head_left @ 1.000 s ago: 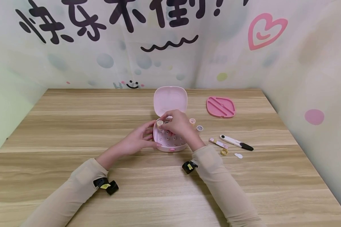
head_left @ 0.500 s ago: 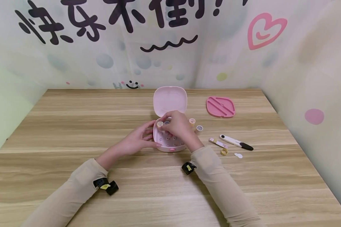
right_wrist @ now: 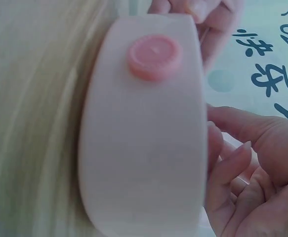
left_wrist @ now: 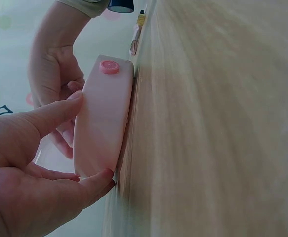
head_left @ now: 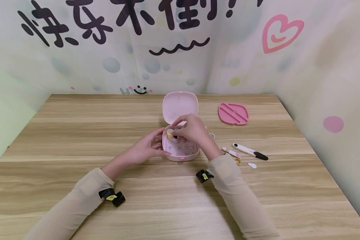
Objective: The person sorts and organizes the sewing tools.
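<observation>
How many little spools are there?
4 showing: a yellow spool and a dark spool inside the pink box, a third spool on the table beside the right hand, and a fourth spool peeking out behind it. More may be hidden.

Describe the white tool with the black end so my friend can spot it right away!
Find the wooden table, then the open pink box on it. Look right of the box, in front of the flat pink tray. The tool is the longest one there, white with a black end; the small white piece in front of it is short and has no black.
</observation>
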The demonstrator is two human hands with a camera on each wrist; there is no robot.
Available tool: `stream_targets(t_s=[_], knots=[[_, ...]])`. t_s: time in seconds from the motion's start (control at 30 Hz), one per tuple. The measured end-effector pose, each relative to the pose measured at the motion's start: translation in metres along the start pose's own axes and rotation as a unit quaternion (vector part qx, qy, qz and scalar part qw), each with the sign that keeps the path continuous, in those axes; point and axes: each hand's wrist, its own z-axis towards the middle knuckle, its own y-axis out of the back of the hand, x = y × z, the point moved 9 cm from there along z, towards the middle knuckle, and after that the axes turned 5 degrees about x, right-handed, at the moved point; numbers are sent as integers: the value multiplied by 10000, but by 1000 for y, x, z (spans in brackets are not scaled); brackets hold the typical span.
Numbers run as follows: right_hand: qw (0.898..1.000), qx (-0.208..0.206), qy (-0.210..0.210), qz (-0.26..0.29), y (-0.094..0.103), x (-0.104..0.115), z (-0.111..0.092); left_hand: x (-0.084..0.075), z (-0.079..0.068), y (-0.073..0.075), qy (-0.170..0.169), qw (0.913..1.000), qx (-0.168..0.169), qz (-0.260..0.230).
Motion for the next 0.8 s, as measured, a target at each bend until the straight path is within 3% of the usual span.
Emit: stream_targets(t_s=[0.8], knots=[[9999, 22, -107, 77, 34, -10, -23, 0, -1, -1, 66, 9998, 3, -175]])
